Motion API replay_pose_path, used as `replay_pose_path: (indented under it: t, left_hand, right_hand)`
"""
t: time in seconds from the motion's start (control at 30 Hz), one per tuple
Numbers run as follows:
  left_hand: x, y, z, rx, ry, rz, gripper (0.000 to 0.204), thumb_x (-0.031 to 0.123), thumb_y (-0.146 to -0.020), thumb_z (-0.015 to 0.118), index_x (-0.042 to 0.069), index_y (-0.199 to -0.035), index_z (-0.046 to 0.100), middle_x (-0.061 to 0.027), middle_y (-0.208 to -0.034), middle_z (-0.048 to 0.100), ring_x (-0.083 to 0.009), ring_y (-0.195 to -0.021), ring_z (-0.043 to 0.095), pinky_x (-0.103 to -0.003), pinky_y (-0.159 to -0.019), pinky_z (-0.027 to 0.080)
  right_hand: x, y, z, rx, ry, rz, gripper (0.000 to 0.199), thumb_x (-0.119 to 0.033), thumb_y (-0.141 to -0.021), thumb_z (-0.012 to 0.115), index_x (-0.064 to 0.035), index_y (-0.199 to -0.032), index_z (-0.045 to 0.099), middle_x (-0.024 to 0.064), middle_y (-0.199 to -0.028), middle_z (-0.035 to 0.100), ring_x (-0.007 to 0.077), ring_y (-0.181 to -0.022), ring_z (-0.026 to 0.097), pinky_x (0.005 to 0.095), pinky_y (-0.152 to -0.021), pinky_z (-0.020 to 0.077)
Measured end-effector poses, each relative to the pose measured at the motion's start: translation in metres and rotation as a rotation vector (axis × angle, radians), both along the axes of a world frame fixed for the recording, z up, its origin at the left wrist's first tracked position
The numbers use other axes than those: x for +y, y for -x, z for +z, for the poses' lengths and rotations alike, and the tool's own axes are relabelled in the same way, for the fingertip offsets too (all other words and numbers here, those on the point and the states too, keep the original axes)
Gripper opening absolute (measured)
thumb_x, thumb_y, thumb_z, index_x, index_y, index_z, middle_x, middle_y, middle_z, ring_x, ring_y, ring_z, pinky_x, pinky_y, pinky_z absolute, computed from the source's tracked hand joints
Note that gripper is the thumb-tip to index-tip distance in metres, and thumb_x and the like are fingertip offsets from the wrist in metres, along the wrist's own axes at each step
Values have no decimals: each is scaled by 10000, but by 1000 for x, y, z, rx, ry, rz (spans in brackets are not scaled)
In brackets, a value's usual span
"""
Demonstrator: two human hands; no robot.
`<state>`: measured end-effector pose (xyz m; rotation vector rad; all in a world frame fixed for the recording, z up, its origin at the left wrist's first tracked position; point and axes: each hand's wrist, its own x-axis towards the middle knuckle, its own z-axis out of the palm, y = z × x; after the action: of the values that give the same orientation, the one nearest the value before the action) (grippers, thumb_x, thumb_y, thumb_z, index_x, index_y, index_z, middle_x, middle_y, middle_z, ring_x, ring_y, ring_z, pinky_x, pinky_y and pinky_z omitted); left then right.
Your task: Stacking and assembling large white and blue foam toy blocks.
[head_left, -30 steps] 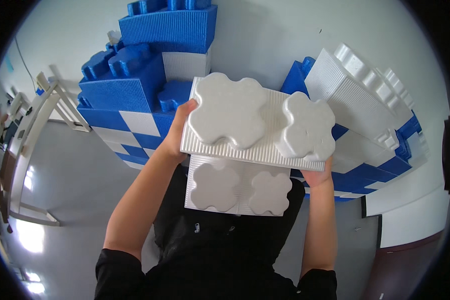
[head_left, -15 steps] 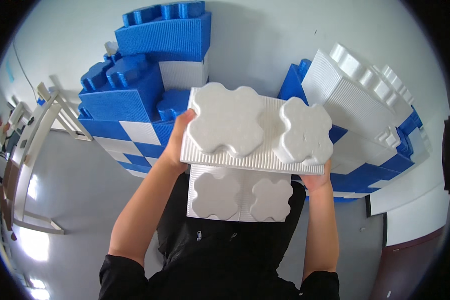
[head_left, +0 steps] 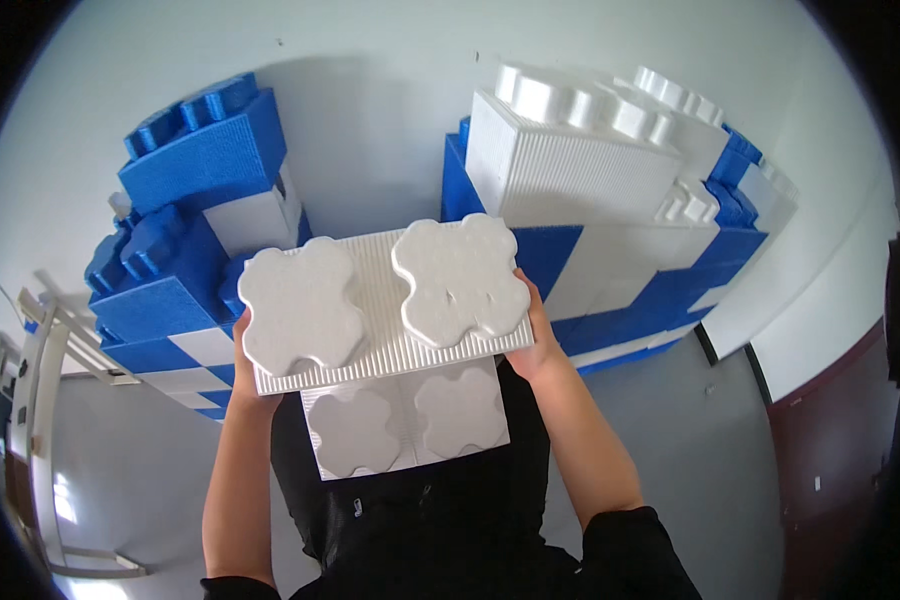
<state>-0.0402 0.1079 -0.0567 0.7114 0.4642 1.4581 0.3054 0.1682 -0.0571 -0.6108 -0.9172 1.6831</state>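
Gripping a white foam block (head_left: 385,305) at both ends, the left hand (head_left: 245,385) and right hand (head_left: 535,345) clasp its edges. A second white block (head_left: 405,420) sits beneath; blue-and-white block walls (head_left: 610,230) stand behind.

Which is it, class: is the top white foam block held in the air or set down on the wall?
Held in the air: the top white block is gripped at its ends by the left hand and right hand, short of the block wall.

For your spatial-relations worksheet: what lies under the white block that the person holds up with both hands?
Under the held white block a second white block shows, with two flower-shaped studs. Its far part is covered by the held block, and what carries it is hidden.
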Motion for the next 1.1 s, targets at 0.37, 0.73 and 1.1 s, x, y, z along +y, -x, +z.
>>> replay_pose_path:
  t: [0.37, 0.73, 1.1]
  left_hand:
    - [0, 4, 5, 232, 175, 183, 612, 471, -970, 458, 29, -1392, 430, -128, -1319, 552, -247, -1215, 533, -359, -1031, 411]
    - [-14, -19, 93, 989, -27, 524, 531, 213, -920, 469, 12, -1410, 423, -143, -1435, 447, -291, -1325, 423, -370, -1103, 311]
    - [0, -104, 146, 2231, -556, 618, 580, 480, -805, 591, 211, -1319, 574, -183, -1319, 495, -364, -1235, 458, -669, -1053, 192]
  right_hand:
    - [61, -156, 165, -749, -557, -897, 268, -250, -862, 581, -44, -691, 600, 38, -558, 527, 135, -475, 519, 286, -472, 442]
    - [246, -296, 248, -1549, -382, -1090, 870, -554, -716, 722, -114, -1405, 425, 273, -1321, 527, 396, -1252, 498, 430, -1053, 367]
    - [234, -334, 257, -1217, -565, -1652, 868, -601, -712, 749, -2, -1280, 483, 203, -1265, 538, 327, -1197, 507, 381, -1034, 366]
